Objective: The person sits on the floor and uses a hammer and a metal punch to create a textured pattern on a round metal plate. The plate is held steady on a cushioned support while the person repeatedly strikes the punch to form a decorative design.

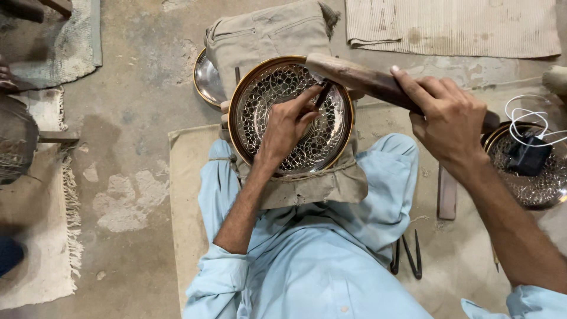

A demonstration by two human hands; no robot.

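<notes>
Head view: engraved brass plate lay on cloth-padded lap, judged rigid, thin-walled, best steadied by rim. Left hand pinched a chisel on it. Right hand gripped wooden mallet fully closed.

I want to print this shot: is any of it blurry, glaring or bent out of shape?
Head view: even soft light with faint shadows; bright glints on the engraved metal plate; right hand and wooden mallet slightly soft; wide-angle stretch toward the edges.
</notes>
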